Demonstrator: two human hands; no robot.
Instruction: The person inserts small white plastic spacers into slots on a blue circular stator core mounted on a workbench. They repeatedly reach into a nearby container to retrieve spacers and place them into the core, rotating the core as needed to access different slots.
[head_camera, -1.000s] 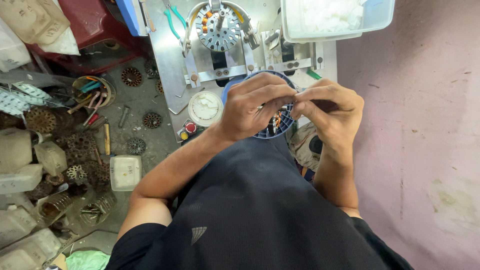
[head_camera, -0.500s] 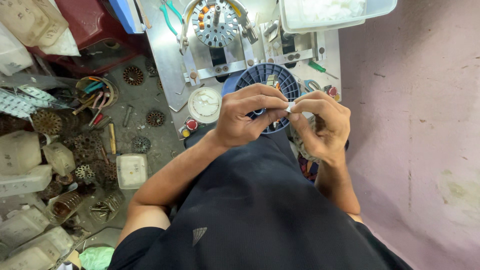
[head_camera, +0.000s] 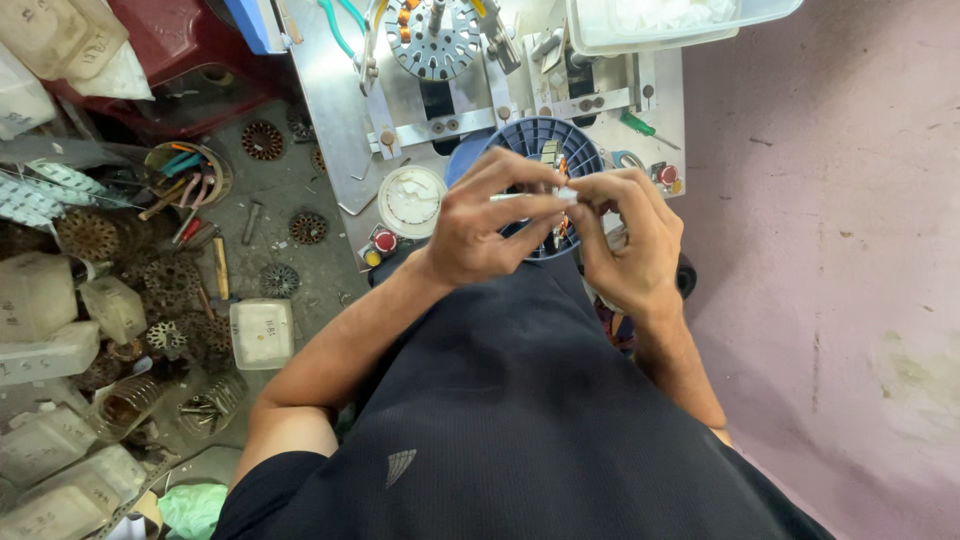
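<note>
Both hands are meeting over a blue round slotted holder (head_camera: 540, 140) at the near edge of the metal tabletop (head_camera: 330, 120) — the left hand (head_camera: 490, 225) is pinching one end of a small white strip (head_camera: 535, 197) between closed fingers. The right hand (head_camera: 630, 240) is gripping the strip's other end with curled fingers. A white round lid (head_camera: 411, 201) is lying just left of the holder, and a toothed metal disc (head_camera: 432, 38) is sitting further back.

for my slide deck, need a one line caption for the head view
Both hands, left hand and right hand, pinch a small white piece over a blue round part.
</note>
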